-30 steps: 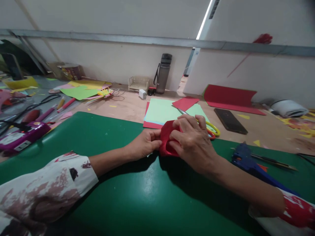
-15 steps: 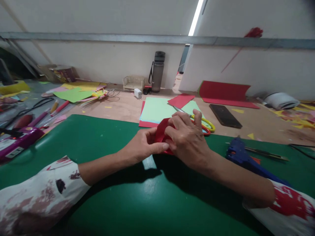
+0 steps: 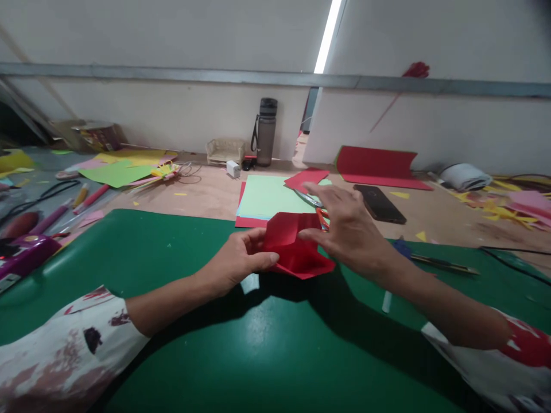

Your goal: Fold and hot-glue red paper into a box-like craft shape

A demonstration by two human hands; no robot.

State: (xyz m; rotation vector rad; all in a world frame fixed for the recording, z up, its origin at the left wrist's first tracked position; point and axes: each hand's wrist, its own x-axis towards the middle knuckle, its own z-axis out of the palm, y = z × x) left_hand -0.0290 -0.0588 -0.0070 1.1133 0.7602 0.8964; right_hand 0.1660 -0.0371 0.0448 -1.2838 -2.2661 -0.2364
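Observation:
A red folded paper piece (image 3: 297,252), open in the middle with flaps standing up, is held above the green mat (image 3: 241,355). My left hand (image 3: 235,258) pinches its left side, thumb in front and fingers behind. At the right side hovers my right hand (image 3: 350,232), its fingers stretched out and apart. The thumb tip overlaps the paper's edge; whether it touches, I cannot tell. Behind that hand lie scissors (image 3: 323,218), mostly covered.
Light green sheets (image 3: 267,192) and a red offcut (image 3: 306,178) lie beyond the hands. A phone (image 3: 379,203), a craft knife (image 3: 445,265) and a partly hidden blue glue gun (image 3: 402,248) are on the right. A bottle (image 3: 266,135) stands at the wall; a purple device (image 3: 28,255) is left.
My right hand has let go of the red paper and moved right, its fingers spreading. The paper now shows its open inside. The view has shifted slightly to the right.

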